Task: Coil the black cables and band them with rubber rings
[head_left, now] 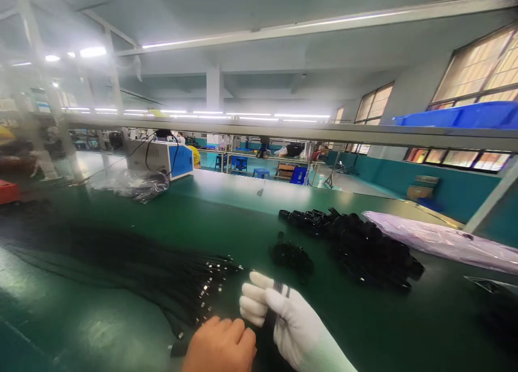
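The bare left hand had its fingers curled in; whether they gripped anything could not be told. Just beside it, the white-gloved right hand folded thumb and fingers around a black cable bundle. Metal-tipped black cables stretched leftward across the green table. Beyond lay a small black pile, then a larger black heap beside a pinkish plastic-wrapped package. Farther back stood a grey-and-blue machine.
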A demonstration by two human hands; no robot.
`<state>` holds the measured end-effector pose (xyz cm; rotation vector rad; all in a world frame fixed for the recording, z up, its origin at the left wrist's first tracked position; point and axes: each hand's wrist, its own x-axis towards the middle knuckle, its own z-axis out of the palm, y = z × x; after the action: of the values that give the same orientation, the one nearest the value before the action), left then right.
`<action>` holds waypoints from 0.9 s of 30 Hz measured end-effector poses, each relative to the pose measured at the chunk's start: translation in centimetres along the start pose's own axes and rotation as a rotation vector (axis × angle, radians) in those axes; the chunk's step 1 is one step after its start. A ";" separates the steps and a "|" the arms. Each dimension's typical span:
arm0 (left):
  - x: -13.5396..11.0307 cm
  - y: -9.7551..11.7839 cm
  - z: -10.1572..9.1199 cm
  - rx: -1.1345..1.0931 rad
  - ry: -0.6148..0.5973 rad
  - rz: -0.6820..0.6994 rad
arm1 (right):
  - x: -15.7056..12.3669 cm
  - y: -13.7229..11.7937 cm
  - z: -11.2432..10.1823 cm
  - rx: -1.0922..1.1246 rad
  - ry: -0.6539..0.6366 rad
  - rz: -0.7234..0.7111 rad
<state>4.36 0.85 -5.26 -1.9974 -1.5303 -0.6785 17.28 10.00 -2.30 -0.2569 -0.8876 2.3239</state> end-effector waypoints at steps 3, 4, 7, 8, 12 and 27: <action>2.5 -2.4 -2.6 -0.034 -0.011 0.231 | -0.4 0.6 0.4 -0.137 -0.034 0.192; 3.4 -3.2 -3.5 -0.079 -0.092 0.263 | -0.5 0.7 0.5 -0.146 -0.096 0.258; 5.1 -4.9 -5.0 -0.245 -0.342 0.228 | -0.6 0.9 0.6 -0.132 -0.265 0.347; 5.3 -5.2 -5.0 -0.288 -0.392 0.205 | -0.7 1.0 0.5 -0.143 -0.295 0.353; 5.3 -5.3 -4.2 -0.412 -0.449 0.191 | -0.7 1.1 0.1 -0.255 -0.311 0.393; 2.5 -3.9 -1.3 -1.276 -0.578 -0.702 | -0.8 2.9 -1.7 -0.112 -0.258 0.392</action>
<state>1.06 2.61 -2.20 -2.6062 -2.5936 -1.8286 17.17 8.72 -5.54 -0.1929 -1.1848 2.7156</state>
